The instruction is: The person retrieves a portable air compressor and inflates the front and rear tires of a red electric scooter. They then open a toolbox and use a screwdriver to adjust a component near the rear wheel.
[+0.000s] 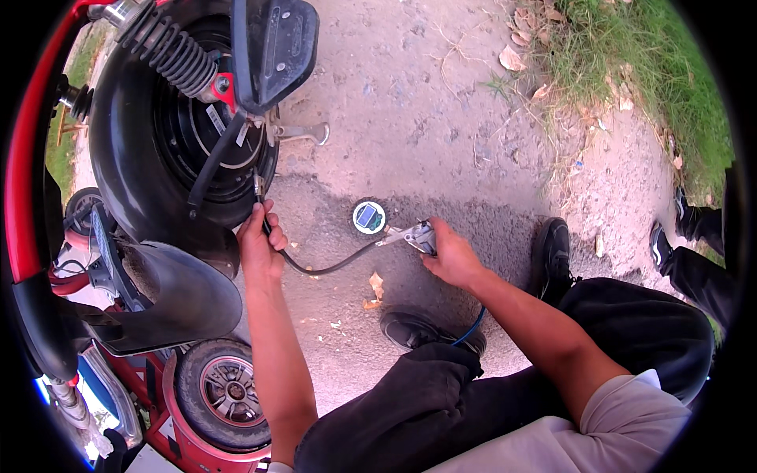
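My left hand [260,240] grips a black air hose [331,266] just below its metal end fitting [259,186], which is at the wheel rim of a black scooter tyre [126,150]; whether it sits on a valve I cannot tell. In my right hand [451,252] is a metal inflator gun [412,234], fingers wrapped round it. A round digital gauge [369,217] is mounted on the gun's front, and a blue hose [476,322] runs down from it past my shoe.
A coil spring shock [177,63], black mudguard [173,299] and red vehicle body with another wheel [225,390] crowd the left. My legs are bent at lower right. Another person's feet [661,246] are at the far right, near grass [646,71] and dry leaves on rough ground.
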A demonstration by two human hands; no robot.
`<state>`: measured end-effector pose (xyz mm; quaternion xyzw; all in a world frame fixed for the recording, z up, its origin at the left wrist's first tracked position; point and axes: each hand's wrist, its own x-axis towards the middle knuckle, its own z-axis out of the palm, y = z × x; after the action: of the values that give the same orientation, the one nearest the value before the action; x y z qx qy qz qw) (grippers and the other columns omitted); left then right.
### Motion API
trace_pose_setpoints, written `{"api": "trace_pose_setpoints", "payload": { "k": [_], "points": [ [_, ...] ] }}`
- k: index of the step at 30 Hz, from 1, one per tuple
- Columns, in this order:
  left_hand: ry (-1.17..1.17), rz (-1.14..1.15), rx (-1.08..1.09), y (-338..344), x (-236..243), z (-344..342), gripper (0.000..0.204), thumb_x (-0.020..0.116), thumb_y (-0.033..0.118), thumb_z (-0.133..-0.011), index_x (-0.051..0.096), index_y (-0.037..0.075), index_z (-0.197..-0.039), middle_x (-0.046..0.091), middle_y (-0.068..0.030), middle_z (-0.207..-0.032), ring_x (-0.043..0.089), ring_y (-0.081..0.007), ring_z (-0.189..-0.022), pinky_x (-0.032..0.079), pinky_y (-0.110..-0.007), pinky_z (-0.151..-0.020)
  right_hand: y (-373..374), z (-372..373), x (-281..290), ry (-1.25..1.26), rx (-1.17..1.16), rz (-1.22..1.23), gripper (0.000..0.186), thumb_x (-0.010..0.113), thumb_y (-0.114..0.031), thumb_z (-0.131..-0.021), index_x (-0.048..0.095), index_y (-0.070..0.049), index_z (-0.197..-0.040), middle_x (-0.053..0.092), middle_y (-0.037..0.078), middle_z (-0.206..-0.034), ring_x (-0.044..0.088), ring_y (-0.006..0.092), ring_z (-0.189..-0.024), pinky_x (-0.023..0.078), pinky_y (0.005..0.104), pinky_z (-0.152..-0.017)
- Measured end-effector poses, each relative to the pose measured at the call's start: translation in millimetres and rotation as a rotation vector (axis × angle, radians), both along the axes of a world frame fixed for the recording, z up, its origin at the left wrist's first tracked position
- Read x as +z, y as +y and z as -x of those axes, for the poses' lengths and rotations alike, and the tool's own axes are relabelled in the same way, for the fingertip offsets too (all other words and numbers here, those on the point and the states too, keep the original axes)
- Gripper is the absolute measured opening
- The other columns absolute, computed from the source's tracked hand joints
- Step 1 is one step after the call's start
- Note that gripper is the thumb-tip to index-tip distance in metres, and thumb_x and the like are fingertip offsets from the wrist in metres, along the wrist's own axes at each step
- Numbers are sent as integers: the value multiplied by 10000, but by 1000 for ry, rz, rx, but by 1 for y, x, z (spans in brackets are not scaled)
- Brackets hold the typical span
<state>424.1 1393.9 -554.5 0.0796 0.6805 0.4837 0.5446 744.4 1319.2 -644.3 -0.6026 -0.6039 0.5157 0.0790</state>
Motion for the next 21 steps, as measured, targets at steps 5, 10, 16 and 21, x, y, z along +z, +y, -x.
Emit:
{"api": "trace_pose_setpoints", "payload": {
  "k": [5, 10, 16, 21],
  "points": [
    [-32, 5, -48, -4, -3, 8, 241, 554, 277, -950, 597, 62, -1048, 589, -7, -797, 454, -66, -529, 339, -221, -479, 4, 5, 8, 6, 23, 74, 654, 686, -100, -737, 359, 28, -1289, 577, 292, -1095, 577, 452, -1003, 472, 470, -854],
    [-114, -71, 9, -23, -17, 32, 300, 566, 271, -949, 555, 48, -1148, 610, -93, -1061, 590, -155, -886, 503, -302, -777, 4, 7, 12, 25, 20, 34, 653, 681, -101, -730, 363, 43, -1283, 577, 291, -1093, 573, 449, -1013, 469, 467, -861],
    [456, -399, 166, -26, -26, 15, 496, 622, 260, -927, 436, 42, -1333, 464, -106, -1359, 450, -191, -1240, 426, -362, -1010, 2, 6, 8, 16, 8, 45, 658, 675, -97, -732, 358, 44, -1291, 575, 293, -1090, 570, 449, -1012, 468, 470, -859],
    [713, -504, -57, -29, -56, 50, 541, 636, 194, -920, 380, 66, -1380, 439, -67, -1383, 432, -171, -1235, 390, -345, -1016, 7, 8, 14, 14, 14, 33, 618, 666, -84, -729, 372, 45, -1258, 577, 291, -1072, 570, 453, -996, 470, 481, -837]
  ]
}}
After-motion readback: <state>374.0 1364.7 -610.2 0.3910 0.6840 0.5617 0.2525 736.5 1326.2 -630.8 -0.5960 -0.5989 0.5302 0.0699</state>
